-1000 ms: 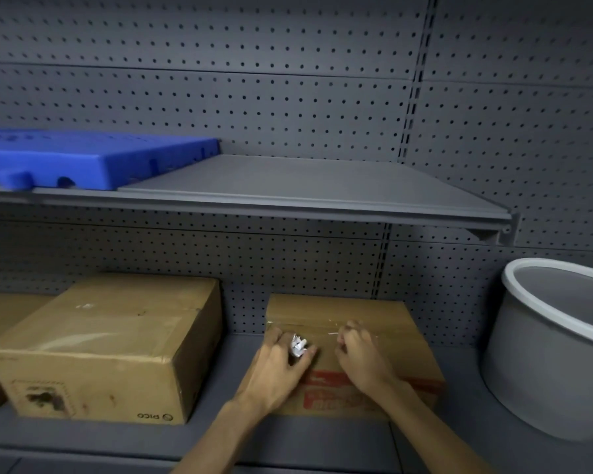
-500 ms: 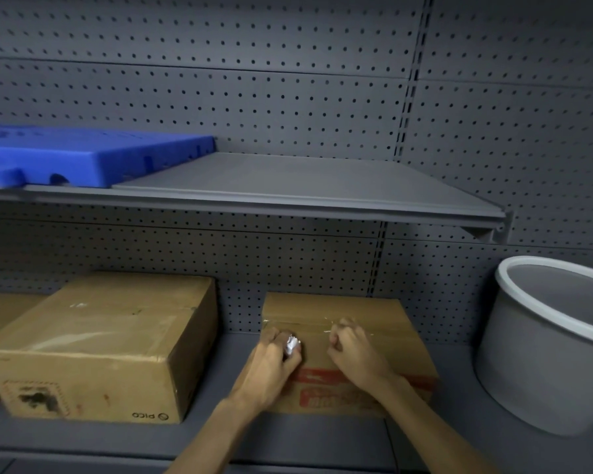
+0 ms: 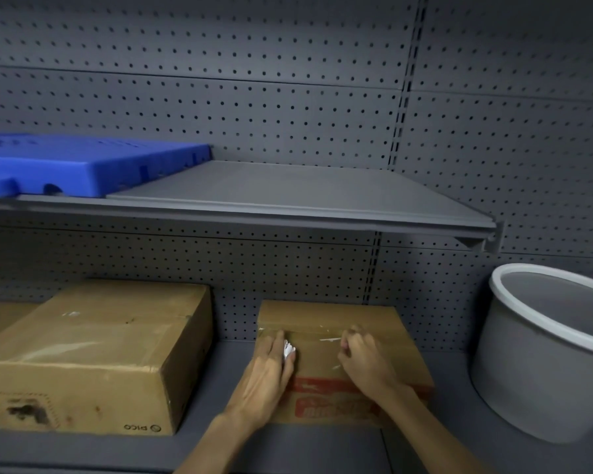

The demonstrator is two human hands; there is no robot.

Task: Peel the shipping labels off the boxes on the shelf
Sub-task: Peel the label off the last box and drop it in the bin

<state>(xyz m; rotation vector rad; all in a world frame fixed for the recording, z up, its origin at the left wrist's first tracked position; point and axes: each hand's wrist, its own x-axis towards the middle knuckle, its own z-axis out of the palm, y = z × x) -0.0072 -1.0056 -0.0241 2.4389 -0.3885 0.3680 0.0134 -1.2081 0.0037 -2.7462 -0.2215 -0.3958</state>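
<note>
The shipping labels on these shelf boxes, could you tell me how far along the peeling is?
Done: the left hand holds a crumpled white scrap, seemingly peeled label. In hand: the right hand picks at residue on the small box. Left: the large box shows only residue on its front.

I see my left hand (image 3: pixel 267 374) holding crumpled white paper (image 3: pixel 288 350) on the small box (image 3: pixel 326 316), my right hand (image 3: pixel 365 362) picking at its tape.
</note>
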